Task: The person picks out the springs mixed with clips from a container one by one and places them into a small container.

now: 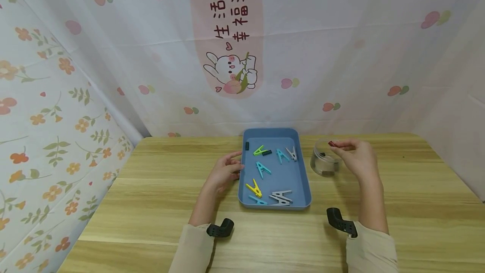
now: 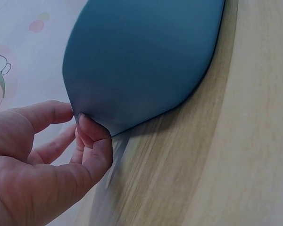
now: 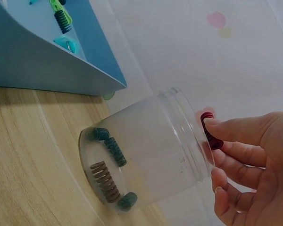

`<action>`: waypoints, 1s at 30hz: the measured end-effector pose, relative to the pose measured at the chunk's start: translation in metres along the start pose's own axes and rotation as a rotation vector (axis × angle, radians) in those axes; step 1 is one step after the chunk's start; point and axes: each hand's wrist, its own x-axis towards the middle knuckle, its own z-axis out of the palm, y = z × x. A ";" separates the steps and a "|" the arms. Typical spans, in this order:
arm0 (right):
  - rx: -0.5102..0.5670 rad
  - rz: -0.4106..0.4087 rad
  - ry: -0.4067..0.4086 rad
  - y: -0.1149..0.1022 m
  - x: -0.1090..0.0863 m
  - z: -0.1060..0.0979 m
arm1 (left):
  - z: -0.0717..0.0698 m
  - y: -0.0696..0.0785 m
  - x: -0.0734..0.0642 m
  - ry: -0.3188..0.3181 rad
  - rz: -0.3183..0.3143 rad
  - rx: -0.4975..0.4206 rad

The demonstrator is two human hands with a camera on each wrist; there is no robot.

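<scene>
My right hand (image 1: pixel 358 157) pinches a small dark red coil spring (image 3: pixel 210 130) between thumb and fingers, right at the mouth of a clear plastic jar (image 3: pixel 153 141). Inside the jar lie a brownish spring (image 3: pixel 104 181) and several dark green springs (image 3: pixel 115 151). Beside the left wall of a blue tray (image 1: pixel 274 180), my left hand (image 1: pixel 224 172) touches the outside with relaxed fingers. The tray holds turquoise, grey, yellow and green clothespins, among them a yellow clothespin (image 1: pixel 254 188) and a green clothespin (image 1: pixel 259 150), plus dark springs, one of them a black spring (image 1: pixel 267 152).
The jar stands just right of the tray on a wooden table (image 1: pixel 163 197). Behind the table hangs a white printed curtain (image 1: pixel 322 54), close to the tray's far edge. A flower-patterned cloth (image 1: pixel 49 138) hangs on the left.
</scene>
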 end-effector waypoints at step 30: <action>-0.059 -0.011 0.043 0.006 0.004 0.009 | 0.000 -0.001 0.000 0.003 0.012 -0.021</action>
